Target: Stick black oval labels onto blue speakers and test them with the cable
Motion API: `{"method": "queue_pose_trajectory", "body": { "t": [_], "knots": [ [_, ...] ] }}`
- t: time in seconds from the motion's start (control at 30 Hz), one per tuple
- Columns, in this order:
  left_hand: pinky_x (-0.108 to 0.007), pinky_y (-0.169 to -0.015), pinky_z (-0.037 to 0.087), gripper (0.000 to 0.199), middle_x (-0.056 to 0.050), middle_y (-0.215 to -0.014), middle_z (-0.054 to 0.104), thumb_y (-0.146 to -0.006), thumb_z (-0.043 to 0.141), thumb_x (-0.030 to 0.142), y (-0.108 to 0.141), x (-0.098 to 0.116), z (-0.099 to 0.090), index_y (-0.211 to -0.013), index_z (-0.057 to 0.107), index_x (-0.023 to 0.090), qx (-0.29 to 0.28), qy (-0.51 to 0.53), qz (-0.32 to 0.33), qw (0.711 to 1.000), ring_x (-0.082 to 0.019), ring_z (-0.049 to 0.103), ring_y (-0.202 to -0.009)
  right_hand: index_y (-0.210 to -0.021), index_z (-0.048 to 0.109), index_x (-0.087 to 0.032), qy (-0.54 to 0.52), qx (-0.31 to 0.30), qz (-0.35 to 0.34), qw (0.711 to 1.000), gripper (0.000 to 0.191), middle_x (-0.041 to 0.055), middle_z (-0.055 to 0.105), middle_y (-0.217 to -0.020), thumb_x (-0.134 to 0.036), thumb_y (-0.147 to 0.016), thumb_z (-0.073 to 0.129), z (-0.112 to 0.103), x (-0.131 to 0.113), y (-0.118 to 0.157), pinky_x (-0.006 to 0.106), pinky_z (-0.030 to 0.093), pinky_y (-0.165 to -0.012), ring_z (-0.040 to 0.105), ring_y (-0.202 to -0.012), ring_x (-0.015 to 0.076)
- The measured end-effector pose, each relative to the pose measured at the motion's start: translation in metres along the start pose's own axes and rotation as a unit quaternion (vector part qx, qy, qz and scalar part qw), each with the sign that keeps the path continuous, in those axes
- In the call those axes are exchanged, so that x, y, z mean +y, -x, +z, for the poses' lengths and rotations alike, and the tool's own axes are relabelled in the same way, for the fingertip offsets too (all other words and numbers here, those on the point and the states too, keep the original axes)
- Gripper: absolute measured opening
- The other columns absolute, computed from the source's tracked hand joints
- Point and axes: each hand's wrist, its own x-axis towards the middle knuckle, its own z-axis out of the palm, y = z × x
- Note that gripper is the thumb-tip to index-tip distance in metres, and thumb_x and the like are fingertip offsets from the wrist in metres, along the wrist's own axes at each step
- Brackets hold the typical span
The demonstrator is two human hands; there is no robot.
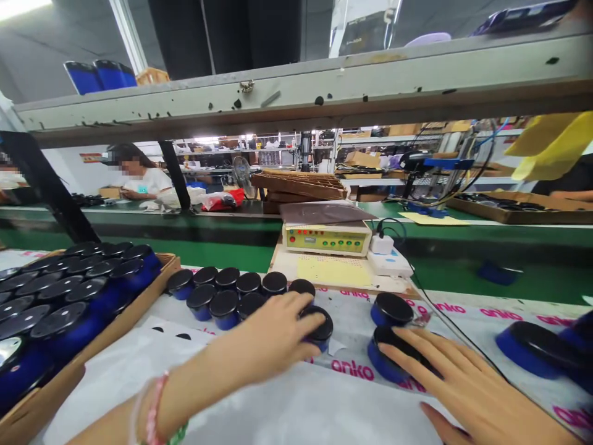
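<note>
Bracelets of pink and green beads [156, 408] circle the wrist of the left forearm, low in the foreground, and the back of the right hand [477, 386] fills the lower right corner. Right hand first: its fingers are stretched out flat across the black top of a short blue container [384, 364], not wrapped around it. Just behind that container stands a similar one [392, 311]. The left hand [278, 324], slightly blurred, reaches with bent fingers over the black top of another blue container [328, 330]; whether it grips or only touches cannot be told.

Leftward from this hand, more black-topped containers [224, 309] stand upright in two close rows. Beneath them the tabletop [352, 395] is spread with white sheets, some printed "anko" in pink. At far left, a cardboard box [163, 278] is packed with the same containers; at far right, a few more [530, 349] stand together.

Beyond the rows sits a cream control unit [327, 241] with red lights and green buttons, and beside it a white power strip [390, 262]. Behind runs a green surface [222, 232], with a blurred blue item [499, 272] on its right side. A chipped pale shelf [296, 93] crosses overhead. In the background at left, a person in a white top [146, 179] sits at work.
</note>
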Motion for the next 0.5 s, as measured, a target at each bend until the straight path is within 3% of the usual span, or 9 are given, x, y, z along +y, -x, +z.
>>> {"method": "queue_pose_trajectory", "body": {
  "t": [0.1, 0.2, 0.33, 0.43, 0.5],
  "knots": [
    [-0.051, -0.107, 0.03, 0.058, -0.011, -0.143, 0.039, -0.085, 0.056, 0.049, -0.002, 0.013, 0.038, -0.135, 0.039, 0.025, 0.038, -0.046, 0.032, 0.998, -0.031, 0.035, -0.132, -0.139, 0.041, -0.036, 0.014, -0.113, 0.0, 0.993, 0.07, 0.0086, 0.047, -0.139, -0.03, -0.073, 0.063, -0.003, -0.005, -0.03, 0.062, 0.042, -0.09, 0.044, -0.122, 0.041],
    [-0.052, -0.111, 0.022, 0.057, -0.009, -0.131, 0.05, -0.084, 0.059, 0.047, -0.012, 0.005, 0.053, -0.133, 0.041, 0.023, 0.05, -0.081, 0.017, 0.995, -0.028, 0.037, -0.129, -0.132, 0.05, -0.03, -0.015, -0.192, 0.03, 0.981, 0.057, 0.0113, 0.055, -0.128, -0.032, -0.077, 0.063, -0.006, 0.004, -0.046, 0.058, 0.043, -0.092, 0.05, -0.115, 0.0377],
    [-0.052, -0.111, 0.022, 0.051, -0.011, -0.125, 0.055, -0.085, 0.062, 0.037, -0.019, 0.002, 0.049, -0.129, 0.045, 0.02, 0.052, -0.086, 0.006, 0.995, -0.029, 0.04, -0.128, -0.135, 0.047, -0.024, -0.049, -0.156, 0.016, 0.986, 0.055, 0.0127, 0.054, -0.126, -0.034, -0.083, 0.06, 0.0, 0.0, -0.066, 0.05, 0.048, -0.085, 0.054, -0.104, 0.032],
    [-0.053, -0.108, 0.027, 0.055, -0.016, -0.136, 0.047, -0.086, 0.06, 0.038, -0.009, 0.029, 0.056, -0.133, 0.042, 0.015, 0.077, -0.085, 0.0, 0.993, -0.033, 0.037, -0.13, -0.133, 0.047, -0.021, -0.041, -0.115, 0.009, 0.993, 0.055, 0.0141, 0.052, -0.129, -0.024, -0.08, 0.064, -0.002, -0.008, -0.082, 0.053, 0.042, -0.093, 0.047, -0.114, 0.035],
    [-0.047, -0.105, 0.034, 0.057, -0.015, -0.138, 0.047, -0.089, 0.052, 0.047, 0.005, 0.05, 0.072, -0.135, 0.041, 0.015, 0.122, -0.08, 0.047, 0.988, -0.031, 0.041, -0.128, -0.13, 0.048, -0.021, -0.053, -0.109, 0.014, 0.993, 0.051, 0.0133, 0.05, -0.131, -0.024, -0.082, 0.062, -0.014, -0.01, -0.083, 0.052, 0.038, -0.098, 0.04, -0.122, 0.0345]
  ]
}}
